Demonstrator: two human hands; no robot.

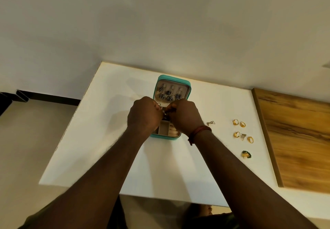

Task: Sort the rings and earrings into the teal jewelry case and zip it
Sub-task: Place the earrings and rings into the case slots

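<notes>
grip: left hand (143, 116) and right hand (185, 116) pinch one small dark earring (165, 115) over the open teal case (172, 79), by the tabletop's (100, 139) far edge | risk: tiny piece may slip into a wrong compartment; gold rings (235, 122) unsorted near right edge

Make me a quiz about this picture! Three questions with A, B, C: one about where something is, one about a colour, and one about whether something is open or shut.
1. Where are the gold rings?
A inside the case
B on the white table, right of the case
C under the table

2. What colour is the band on the right wrist?
A blue
B yellow
C red

3. How is the case?
A open, lid folded back
B zipped shut
C upside down

Answers:
1 B: the rings lie loose on the tabletop beside the case.
2 C: the band looks red.
3 A: dark earrings show inside the lid.
</notes>
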